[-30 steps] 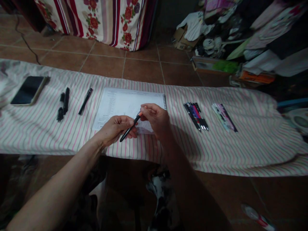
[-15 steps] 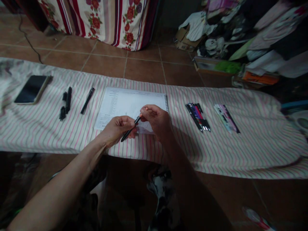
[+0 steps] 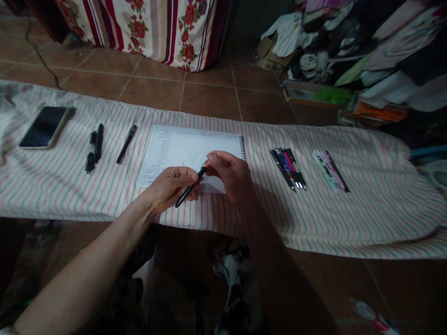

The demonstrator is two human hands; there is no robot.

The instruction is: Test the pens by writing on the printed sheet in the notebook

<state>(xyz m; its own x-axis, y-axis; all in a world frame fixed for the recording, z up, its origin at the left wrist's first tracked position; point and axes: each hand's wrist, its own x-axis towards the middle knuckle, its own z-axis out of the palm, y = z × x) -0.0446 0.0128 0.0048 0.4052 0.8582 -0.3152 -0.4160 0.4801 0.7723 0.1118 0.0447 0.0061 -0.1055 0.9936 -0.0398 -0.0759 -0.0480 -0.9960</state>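
Observation:
A black pen [image 3: 186, 195] slants between my two hands, its dark end pointing down towards me. My left hand [image 3: 174, 185] pinches its middle between thumb and fingers. My right hand [image 3: 228, 173] is closed around the upper end, where a bit of orange shows at the fingertips; the rest of that end is hidden. Beneath both hands lies a spiral-bound notebook [image 3: 199, 144] with printed text along its left side and a mostly white page.
Left of the notebook are a single black pen [image 3: 126, 144], several black pens or markers [image 3: 99, 142] and a phone [image 3: 45, 127]. To the right lie a bunch of dark pens [image 3: 288, 168] and a lighter group [image 3: 331, 171]. A striped cloth [image 3: 370, 204] covers the low surface.
Both hands keep their hold on the pen and have barely moved. The view has shifted very slightly.

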